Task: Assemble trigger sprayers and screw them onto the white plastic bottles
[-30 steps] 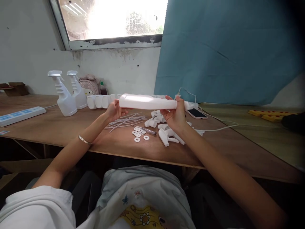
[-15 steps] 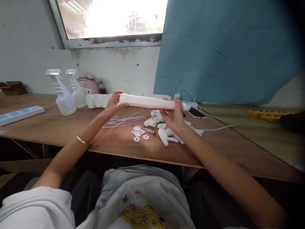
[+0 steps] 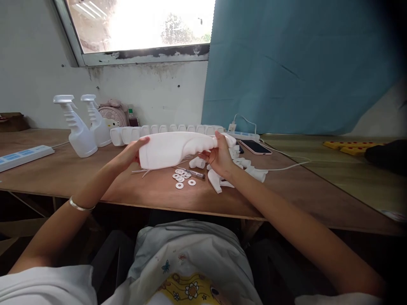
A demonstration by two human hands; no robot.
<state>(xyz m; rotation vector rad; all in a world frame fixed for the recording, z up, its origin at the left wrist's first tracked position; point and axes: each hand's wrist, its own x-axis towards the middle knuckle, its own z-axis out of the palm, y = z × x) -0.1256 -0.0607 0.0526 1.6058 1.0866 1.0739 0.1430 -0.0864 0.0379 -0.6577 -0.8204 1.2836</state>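
Observation:
A white plastic spray bottle [image 3: 168,148] lies sideways in the air above the table, held between both hands. Its wide base is in my left hand [image 3: 130,153], thumb on top. My right hand [image 3: 219,154] grips the neck end, where the white top points right; part of that end is behind my fingers. Beneath the bottle are white ring washers [image 3: 181,175] in a small pile, a thin screwdriver-like tool [image 3: 195,174], and thin white tubes [image 3: 144,171], mostly covered by the bottle. White trigger spray heads [image 3: 216,180] lie below my right hand.
Two upright spray bottles [image 3: 81,137] stand at the left, near a power strip [image 3: 27,156]. More white bottles [image 3: 130,134] lie in a row along the back. A pink bag [image 3: 111,114] is by the wall. A phone [image 3: 256,147] and white cable [image 3: 289,166] are at the right.
The bottle has been rolled in my hands, from its narrow edge to its broad side showing. My left hand has come lower and to the left.

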